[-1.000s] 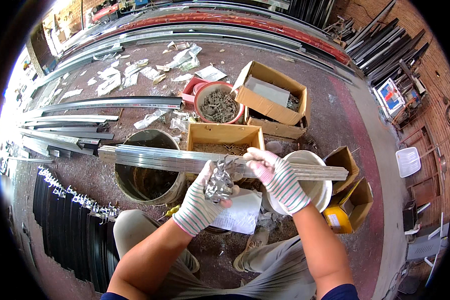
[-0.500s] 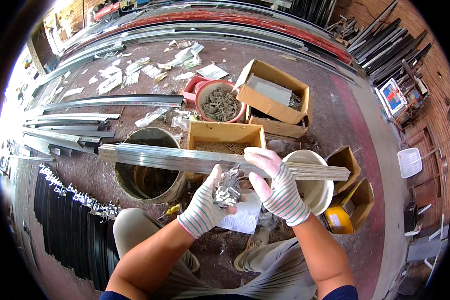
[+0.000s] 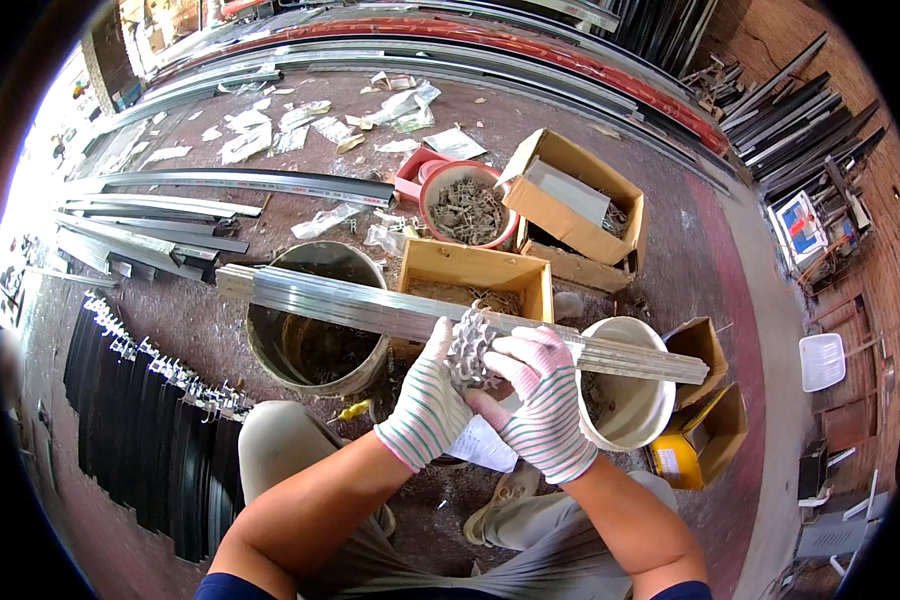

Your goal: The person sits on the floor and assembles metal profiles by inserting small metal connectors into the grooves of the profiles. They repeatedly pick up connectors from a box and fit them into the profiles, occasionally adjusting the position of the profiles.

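While both hands work at the middle of the frame, going left to right: black profile strips (image 3: 135,420) lie in a row on the floor at far left, silver clips on their near ends. Loose aluminium lengths (image 3: 160,215) are stacked behind them.

Metal bucket (image 3: 315,320) sits just left of centre. A long aluminium profile (image 3: 370,305) rests across its rim and runs right over the white bucket (image 3: 635,400).

Left hand (image 3: 425,405), striped glove, fingers curled around a cluster of small grey metal brackets (image 3: 468,345), which sits just against the near edge of the profile. Right hand (image 3: 545,400), same glove, fingers pinched narrow on the right side of that cluster, thumb under it. Whether the brackets are already seated on the profile, I cannot tell.

Behind: wooden box (image 3: 475,280), red bowl of fasteners (image 3: 467,205), open cardboard box (image 3: 570,195). Yellow carton (image 3: 695,440) at far right.

Risks, as I judge them:
- Profile is only propped on two bucket rims; a sideways push from either hand could roll or slide it off.
- Cluster is loose pieces; a relaxed grip drops some into the buckets or onto the cluttered floor.
- Cut aluminium edges could snag the knit gloves.
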A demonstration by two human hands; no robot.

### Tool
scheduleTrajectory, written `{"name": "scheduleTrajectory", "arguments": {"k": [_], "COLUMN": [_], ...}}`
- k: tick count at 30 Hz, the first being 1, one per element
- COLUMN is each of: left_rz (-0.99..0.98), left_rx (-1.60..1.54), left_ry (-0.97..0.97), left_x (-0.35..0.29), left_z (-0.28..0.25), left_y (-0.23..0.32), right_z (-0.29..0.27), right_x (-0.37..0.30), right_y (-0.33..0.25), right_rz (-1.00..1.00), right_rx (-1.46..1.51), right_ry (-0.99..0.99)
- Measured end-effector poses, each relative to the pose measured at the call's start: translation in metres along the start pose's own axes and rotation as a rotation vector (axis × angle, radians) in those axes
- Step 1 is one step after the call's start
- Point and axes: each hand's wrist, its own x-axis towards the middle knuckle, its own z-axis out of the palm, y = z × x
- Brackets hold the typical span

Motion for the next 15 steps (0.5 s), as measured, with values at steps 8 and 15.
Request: {"name": "scheduleTrajectory", "arguments": {"k": [8,15], "left_rz": [-0.017,-0.002], "left_rx": [0.0,0.055], "left_ry": [-0.063,-0.062], "left_x": [-0.01,-0.007], "left_z": [-0.004,-0.003], "left_y": [0.006,0.004], "right_z": [0.002,0.001], "right_x": [0.003,0.004], "right_y": [-0.002,-0.002], "right_rz": [0.055,-0.001], "right_rx": [0.081,0.044], "right_ry": [-0.029,-0.09]}}
